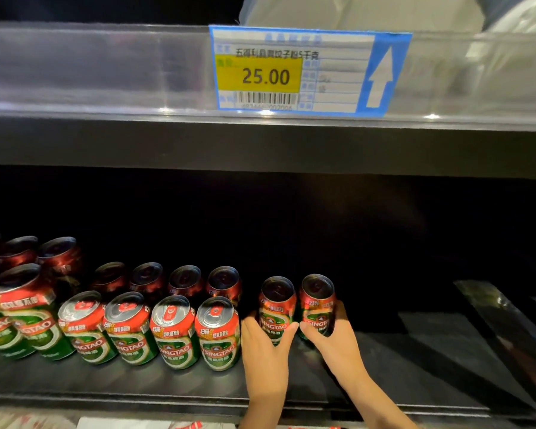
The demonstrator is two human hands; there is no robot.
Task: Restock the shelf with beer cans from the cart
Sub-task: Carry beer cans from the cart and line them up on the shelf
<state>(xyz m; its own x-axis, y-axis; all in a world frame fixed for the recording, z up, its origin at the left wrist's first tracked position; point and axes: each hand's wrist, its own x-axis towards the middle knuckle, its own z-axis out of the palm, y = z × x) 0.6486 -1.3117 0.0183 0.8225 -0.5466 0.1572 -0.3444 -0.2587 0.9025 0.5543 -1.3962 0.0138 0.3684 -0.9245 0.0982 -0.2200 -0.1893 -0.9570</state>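
Stocking, left to right: cans [174,332] fill the shelf [415,351] in rows at left; my left hand [265,345] fingers curl round one can [276,308], my right hand [331,335] wraps another can [317,303], both standing on the shelf. Right portion unfilled; roughly half done, I judge.

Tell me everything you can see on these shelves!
beer cans: at least fifteen, green and red, standing on the lower shelf, mostly left
two held cans: green and red, right end of the rows
lower shelf: one, black, bare on the right
price tag: one, blue and yellow, reads 25.00, on the upper shelf's clear rail
white bags: on the upper shelf, count unclear
left hand: grips one can
right hand: grips the other
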